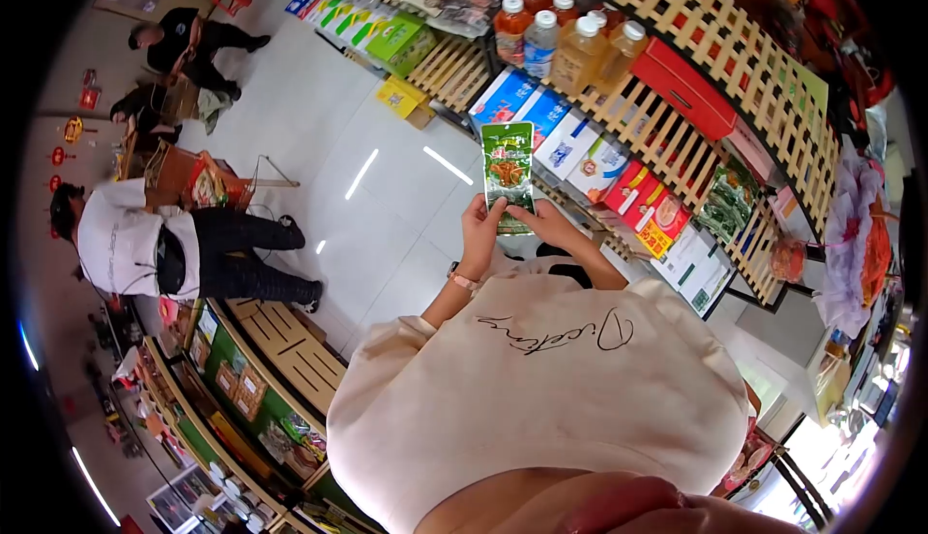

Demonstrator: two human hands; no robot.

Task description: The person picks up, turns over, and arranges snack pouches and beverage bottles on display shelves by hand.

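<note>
Because bare left hand [478, 227] and bare right hand [547, 226] both grip oblong, glossy green plastic packet [507, 164] down low, printed face shows unblocked, I'd judge!

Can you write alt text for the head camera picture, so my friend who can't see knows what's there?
A person's left hand and right hand hold a shiny green packet together. To the right, slatted shelves carry bottles and colourful boxes; other people are off to the left.
</note>
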